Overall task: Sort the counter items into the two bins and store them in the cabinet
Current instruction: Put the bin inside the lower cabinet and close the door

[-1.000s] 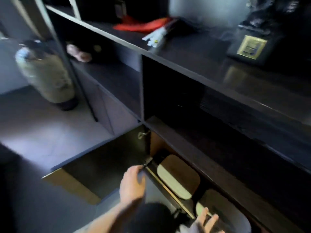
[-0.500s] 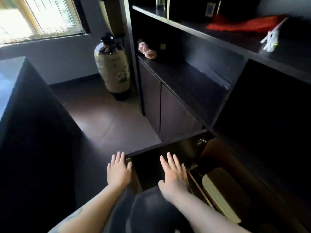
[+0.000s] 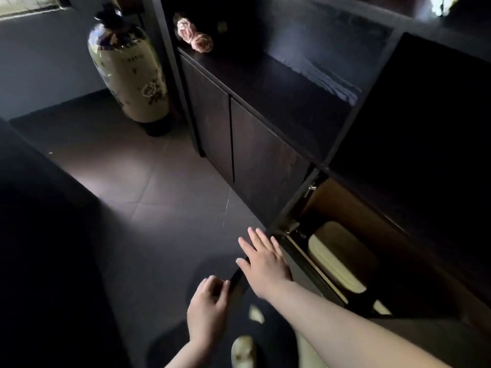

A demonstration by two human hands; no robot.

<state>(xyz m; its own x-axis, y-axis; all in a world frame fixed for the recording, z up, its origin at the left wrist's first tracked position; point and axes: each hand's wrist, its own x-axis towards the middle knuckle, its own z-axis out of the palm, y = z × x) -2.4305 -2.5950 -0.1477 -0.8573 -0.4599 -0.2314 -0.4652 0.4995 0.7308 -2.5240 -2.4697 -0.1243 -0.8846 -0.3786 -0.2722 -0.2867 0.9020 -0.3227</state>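
The low cabinet's dark door (image 3: 236, 281) stands partly open, seen from above. My right hand (image 3: 263, 264) lies flat on the door with straight fingers. My left hand (image 3: 208, 306) grips the door's outer end with curled fingers. Inside the open compartment (image 3: 345, 208) stands a bin with a beige lid (image 3: 337, 254). A pale corner of a second bin (image 3: 382, 307) shows to its right, mostly hidden in shadow.
A tall cream floral vase (image 3: 127, 75) stands on the tiled floor (image 3: 159, 181) at the left end of the unit. Pink fabric roses (image 3: 195, 35) lie on the shelf above two closed doors (image 3: 239, 144). A dark counter (image 3: 39, 248) runs along the left. My slippered foot (image 3: 243, 350) is below.
The view has swung right and down. The door has swung toward the cabinet. My left hand went from lying flat to gripping the door's end; my right hand stays flat on it.
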